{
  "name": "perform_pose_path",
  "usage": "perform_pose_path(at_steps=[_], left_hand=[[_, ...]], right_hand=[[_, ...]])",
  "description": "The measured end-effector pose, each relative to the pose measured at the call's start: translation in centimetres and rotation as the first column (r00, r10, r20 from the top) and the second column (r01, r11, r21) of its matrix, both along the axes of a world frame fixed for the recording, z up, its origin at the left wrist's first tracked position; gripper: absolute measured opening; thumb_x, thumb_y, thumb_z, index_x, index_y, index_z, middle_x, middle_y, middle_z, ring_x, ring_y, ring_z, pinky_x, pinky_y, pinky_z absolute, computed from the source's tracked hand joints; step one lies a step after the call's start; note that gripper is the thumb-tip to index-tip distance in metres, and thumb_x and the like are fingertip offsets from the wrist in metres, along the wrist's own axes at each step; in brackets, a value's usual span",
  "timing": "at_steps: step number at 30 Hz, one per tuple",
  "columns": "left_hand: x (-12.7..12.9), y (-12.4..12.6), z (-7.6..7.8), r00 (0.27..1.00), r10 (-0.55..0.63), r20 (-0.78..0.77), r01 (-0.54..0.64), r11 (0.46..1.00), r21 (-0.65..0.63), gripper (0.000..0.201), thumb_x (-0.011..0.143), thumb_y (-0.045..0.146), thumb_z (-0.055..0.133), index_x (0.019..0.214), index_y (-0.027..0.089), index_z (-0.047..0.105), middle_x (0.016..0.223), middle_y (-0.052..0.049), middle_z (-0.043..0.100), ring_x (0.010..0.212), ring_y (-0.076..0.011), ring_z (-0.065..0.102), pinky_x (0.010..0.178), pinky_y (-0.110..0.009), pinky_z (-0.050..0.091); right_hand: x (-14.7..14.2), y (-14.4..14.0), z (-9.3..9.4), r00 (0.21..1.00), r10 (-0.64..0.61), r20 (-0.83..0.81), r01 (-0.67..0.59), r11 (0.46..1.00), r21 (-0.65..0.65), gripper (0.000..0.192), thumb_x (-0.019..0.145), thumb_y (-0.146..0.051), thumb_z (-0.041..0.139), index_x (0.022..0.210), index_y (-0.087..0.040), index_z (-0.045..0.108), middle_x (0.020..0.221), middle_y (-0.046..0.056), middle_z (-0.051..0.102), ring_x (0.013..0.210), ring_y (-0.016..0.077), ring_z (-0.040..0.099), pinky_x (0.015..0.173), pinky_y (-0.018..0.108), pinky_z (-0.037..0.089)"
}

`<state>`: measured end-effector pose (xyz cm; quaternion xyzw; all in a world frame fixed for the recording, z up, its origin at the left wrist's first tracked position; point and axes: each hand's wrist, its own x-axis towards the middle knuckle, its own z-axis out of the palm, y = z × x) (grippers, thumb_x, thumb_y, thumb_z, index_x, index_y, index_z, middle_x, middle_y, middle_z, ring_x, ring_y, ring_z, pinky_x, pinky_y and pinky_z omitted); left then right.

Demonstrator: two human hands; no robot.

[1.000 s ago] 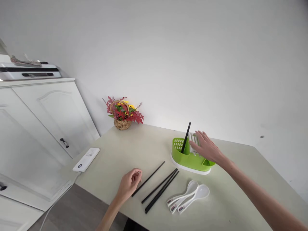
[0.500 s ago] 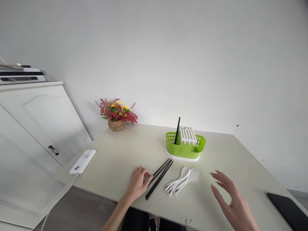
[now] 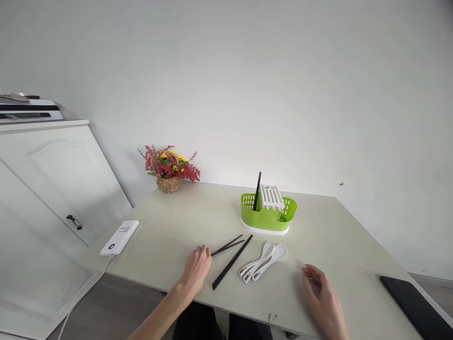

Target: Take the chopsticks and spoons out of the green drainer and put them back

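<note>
- A plain white wall backs a pale bench, with a white cabinet to the left.
- A green cutlery holder stands toward the back of the bench, one black chopstick upright in it.
- A flower basket sits at the far left corner.
- A black tablet lies at the right edge; a white power bank at the left.
- Right hand rests near the front edge, fingers loosely curled, grip holding nothing.
- Left hand pinches the near ends of two black chopsticks; a third chopstick lies loose just beside.
- Three white spoons lie between the hands.
</note>
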<state>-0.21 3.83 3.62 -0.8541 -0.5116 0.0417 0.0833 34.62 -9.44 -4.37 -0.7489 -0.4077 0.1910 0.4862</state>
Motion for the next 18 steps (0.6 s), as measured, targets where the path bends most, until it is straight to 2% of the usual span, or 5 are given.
perform_pose_path(at_steps=[4, 7, 9, 13, 18], left_hand=[[0.5, 0.6, 2.2, 0.998, 0.019, -0.067, -0.026, 0.994, -0.108, 0.026, 0.077, -0.003, 0.066, 0.100, 0.008, 0.071, 0.097, -0.016, 0.071, 0.084, -0.0286, 0.071, 0.071, -0.035, 0.052], [-0.2, 1.5, 4.0, 0.962, 0.100, 0.253, -0.053, 0.981, -0.184, 0.016, 0.096, 0.013, 0.055, 0.093, 0.013, 0.071, 0.092, -0.013, 0.074, 0.081, -0.0256, 0.072, 0.070, -0.033, 0.051], [-0.7, 1.7, 4.7, 0.836, 0.144, 0.530, 0.007, 0.962, -0.274, 0.023, 0.102, 0.026, 0.052, 0.091, 0.016, 0.070, 0.086, -0.008, 0.076, 0.079, -0.0225, 0.073, 0.071, -0.030, 0.052], [-0.4, 0.8, 4.3, 0.493, 0.197, 0.847, 0.274, 0.889, -0.366, 0.032, 0.101, 0.046, 0.056, 0.091, 0.019, 0.070, 0.085, -0.006, 0.078, 0.078, -0.0185, 0.073, 0.071, -0.025, 0.053], [1.2, -0.3, 2.2, 0.318, 0.251, 0.914, 0.358, 0.861, -0.361, 0.032, 0.098, 0.047, 0.063, 0.090, 0.017, 0.071, 0.084, -0.007, 0.079, 0.078, -0.0188, 0.073, 0.073, -0.026, 0.053]], right_hand=[[0.3, -0.1, -0.2, 0.999, -0.044, -0.028, 0.043, 0.999, -0.014, 0.056, 0.082, -0.064, 0.057, 0.120, -0.024, 0.061, 0.122, 0.010, 0.074, 0.116, 0.0308, 0.068, 0.096, 0.043, 0.052], [0.4, -0.3, 0.1, 0.996, -0.066, -0.054, 0.066, 0.998, -0.015, 0.056, 0.081, -0.066, 0.058, 0.117, -0.023, 0.063, 0.120, 0.010, 0.075, 0.111, 0.0305, 0.070, 0.080, 0.037, 0.056], [-0.2, -0.1, 1.1, 0.998, -0.056, -0.043, 0.056, 0.998, 0.005, 0.053, 0.083, -0.065, 0.057, 0.116, -0.024, 0.063, 0.118, 0.010, 0.075, 0.106, 0.0298, 0.071, 0.063, 0.031, 0.053], [-3.6, 2.2, 6.1, 0.969, 0.248, 0.017, -0.248, 0.963, 0.102, 0.040, 0.095, -0.057, 0.054, 0.115, -0.024, 0.064, 0.105, 0.009, 0.074, 0.095, 0.0246, 0.071, 0.059, 0.028, 0.050], [-9.5, 7.9, 14.6, 0.744, 0.655, 0.132, -0.668, 0.738, 0.096, 0.050, 0.098, -0.054, 0.059, 0.139, -0.025, 0.057, 0.088, 0.001, 0.065, 0.072, 0.0159, 0.060, 0.069, 0.029, 0.053]])
